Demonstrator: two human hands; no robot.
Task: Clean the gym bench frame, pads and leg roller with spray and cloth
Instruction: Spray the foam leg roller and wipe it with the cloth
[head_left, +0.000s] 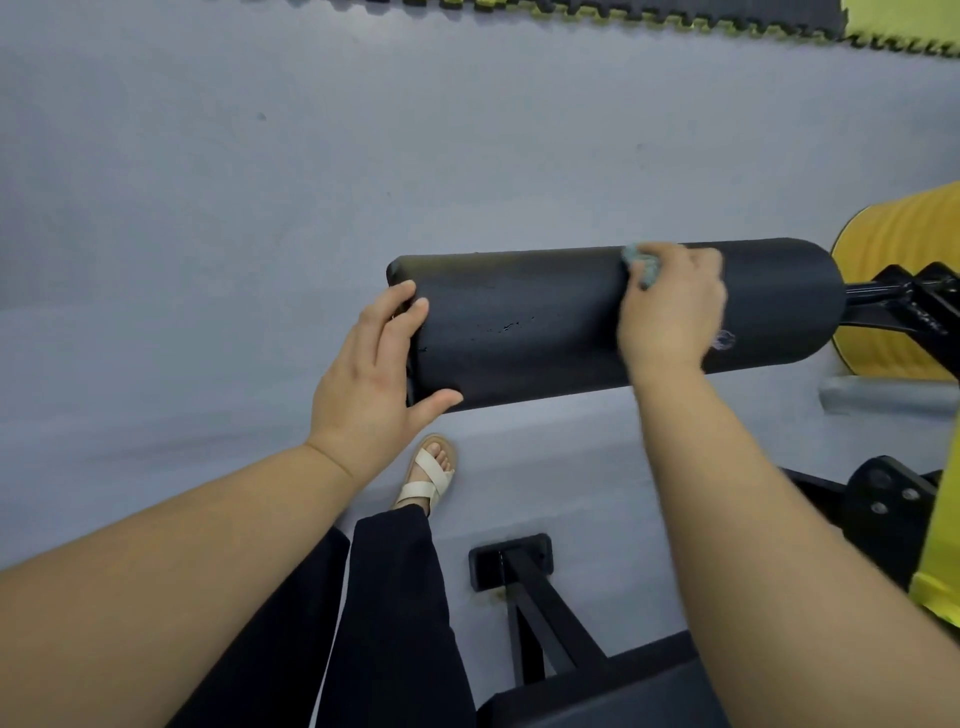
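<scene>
The grey floor (260, 182) fills most of the frame. Across its middle lies the black roller (519, 322), the task's thing at this moment. Its long axis runs left to right, the right end a little higher. That end meets the black frame (904, 306) at the right edge, in front of a yellow pad (893, 244). More of the frame stands at lower centre.

Both hands reach up from the bottom of the frame and touch the roller, one toward each end. The left hand (369, 364) clasps the free left end, with its fingers over the top and its thumb beneath. The right hand (670, 306) is right of the roller's middle and somewhat blurred. It presses a small teal cloth (641, 267) against the upper side, the fingers bent over it.

I judge that wiping goes along the axis. The unwiped length between the hands lies to the left of the cloth, so the right hand is the one to travel while the left steadies the roller against turning. A sandal (428, 478) shows below the roller.
</scene>
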